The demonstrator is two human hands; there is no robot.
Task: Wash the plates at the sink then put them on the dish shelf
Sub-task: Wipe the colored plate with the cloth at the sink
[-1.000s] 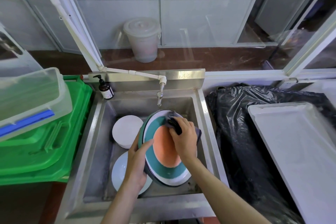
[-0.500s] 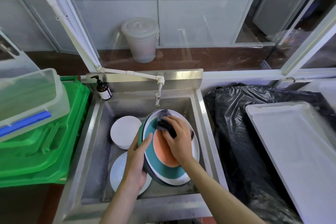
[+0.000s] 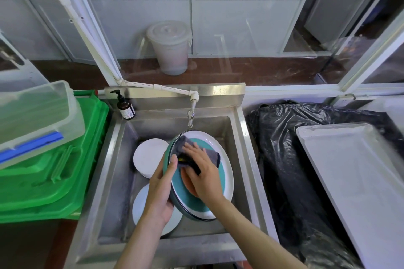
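My right hand lies on the face of the teal-and-orange plate, fingers curled over a grey dishcloth that it presses against the upper part of the plate. My left hand grips the plate's left rim, thumb on the front edge and the fingers hidden behind. I hold the plate tilted up on edge over the steel sink, just below the tap. Two white plates lie in the basin to the left, one behind my left hand and one partly under my wrist. A brown pump bottle stands on the sink's back left corner. Green bins sit to the left with a clear lidded box on top; a black bag and a white tray lie to the right.
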